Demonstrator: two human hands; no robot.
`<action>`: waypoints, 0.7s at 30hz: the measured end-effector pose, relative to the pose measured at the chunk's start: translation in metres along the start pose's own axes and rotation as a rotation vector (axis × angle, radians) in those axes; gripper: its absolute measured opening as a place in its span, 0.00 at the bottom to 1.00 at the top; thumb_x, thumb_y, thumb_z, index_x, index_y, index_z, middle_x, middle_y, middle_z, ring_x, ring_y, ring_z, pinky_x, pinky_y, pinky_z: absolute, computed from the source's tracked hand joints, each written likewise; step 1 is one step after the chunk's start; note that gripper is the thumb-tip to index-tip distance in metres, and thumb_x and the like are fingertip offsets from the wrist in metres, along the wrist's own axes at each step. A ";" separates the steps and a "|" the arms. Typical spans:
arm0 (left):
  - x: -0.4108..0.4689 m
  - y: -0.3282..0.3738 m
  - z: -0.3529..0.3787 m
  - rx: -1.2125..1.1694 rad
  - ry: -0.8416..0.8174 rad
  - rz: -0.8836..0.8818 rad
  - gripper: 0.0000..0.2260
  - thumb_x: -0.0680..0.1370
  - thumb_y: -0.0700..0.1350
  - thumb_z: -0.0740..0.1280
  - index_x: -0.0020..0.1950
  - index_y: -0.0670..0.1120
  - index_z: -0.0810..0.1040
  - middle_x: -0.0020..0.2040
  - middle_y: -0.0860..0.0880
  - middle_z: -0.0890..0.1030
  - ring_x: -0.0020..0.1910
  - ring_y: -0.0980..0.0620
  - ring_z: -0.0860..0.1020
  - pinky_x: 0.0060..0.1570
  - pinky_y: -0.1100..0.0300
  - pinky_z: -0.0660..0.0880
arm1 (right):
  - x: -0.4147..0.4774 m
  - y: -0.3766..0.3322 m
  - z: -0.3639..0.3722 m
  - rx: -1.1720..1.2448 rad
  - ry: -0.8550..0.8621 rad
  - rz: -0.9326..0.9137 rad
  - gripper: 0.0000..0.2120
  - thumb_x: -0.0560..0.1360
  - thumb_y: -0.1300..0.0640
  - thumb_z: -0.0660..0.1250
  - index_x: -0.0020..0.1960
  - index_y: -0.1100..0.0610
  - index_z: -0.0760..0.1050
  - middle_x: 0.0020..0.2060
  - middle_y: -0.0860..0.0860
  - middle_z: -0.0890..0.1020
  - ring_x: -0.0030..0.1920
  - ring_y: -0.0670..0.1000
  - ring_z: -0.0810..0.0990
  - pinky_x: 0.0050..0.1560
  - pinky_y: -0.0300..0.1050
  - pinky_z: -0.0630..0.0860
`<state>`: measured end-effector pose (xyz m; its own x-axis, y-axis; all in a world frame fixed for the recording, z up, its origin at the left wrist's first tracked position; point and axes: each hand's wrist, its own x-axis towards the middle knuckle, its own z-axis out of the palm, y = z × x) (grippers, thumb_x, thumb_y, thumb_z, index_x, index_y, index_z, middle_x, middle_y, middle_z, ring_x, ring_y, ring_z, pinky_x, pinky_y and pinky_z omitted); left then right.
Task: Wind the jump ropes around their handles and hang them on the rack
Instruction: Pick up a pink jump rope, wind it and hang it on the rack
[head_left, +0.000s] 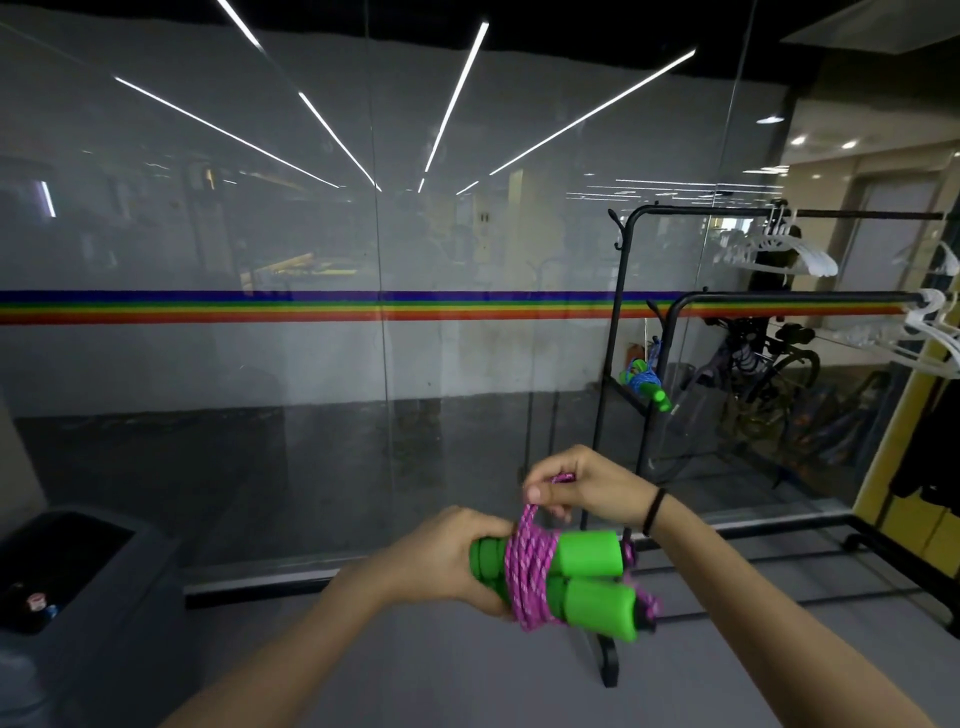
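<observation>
Head view, lower centre: our left hand (441, 558) clasps the green handles (587, 577); right hand (576, 486) fingertips pinch the pink rope (530, 566).

Single head-worn wide-angle view, looking forward and slightly down from the person's own standpoint. Both hands, left (441, 558) and right (582, 486), lie close at lower centre; the glass wall (311, 260) faces the camera, the rack (634, 291) stands farther right.

Matt foam handles (589, 577), braided rope (530, 577)
</observation>
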<state>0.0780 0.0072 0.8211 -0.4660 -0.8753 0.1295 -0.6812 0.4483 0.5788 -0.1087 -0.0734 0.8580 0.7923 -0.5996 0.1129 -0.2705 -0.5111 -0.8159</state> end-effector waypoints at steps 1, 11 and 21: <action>-0.001 -0.001 0.001 -0.179 0.025 0.009 0.14 0.62 0.44 0.77 0.44 0.46 0.78 0.36 0.53 0.78 0.36 0.61 0.74 0.38 0.61 0.72 | -0.002 0.006 0.002 0.074 0.043 0.011 0.19 0.55 0.41 0.79 0.31 0.54 0.78 0.21 0.44 0.75 0.22 0.41 0.71 0.26 0.35 0.68; 0.018 -0.007 0.023 -0.333 0.398 -0.317 0.21 0.57 0.44 0.77 0.48 0.47 0.79 0.42 0.51 0.83 0.39 0.56 0.79 0.44 0.56 0.80 | 0.026 0.044 0.043 -0.207 0.518 0.393 0.14 0.76 0.67 0.59 0.33 0.54 0.69 0.42 0.60 0.80 0.48 0.58 0.78 0.52 0.47 0.75; 0.030 0.003 0.022 -0.598 0.810 -0.479 0.17 0.63 0.41 0.73 0.49 0.45 0.74 0.40 0.48 0.78 0.37 0.54 0.75 0.36 0.60 0.71 | 0.032 0.040 0.046 -0.367 0.542 0.315 0.20 0.78 0.47 0.56 0.28 0.49 0.65 0.41 0.59 0.82 0.45 0.59 0.79 0.42 0.46 0.70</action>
<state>0.0496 -0.0137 0.8095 0.4269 -0.8917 0.1503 -0.2089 0.0644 0.9758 -0.0688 -0.0842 0.8029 0.2903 -0.9247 0.2465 -0.6828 -0.3806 -0.6237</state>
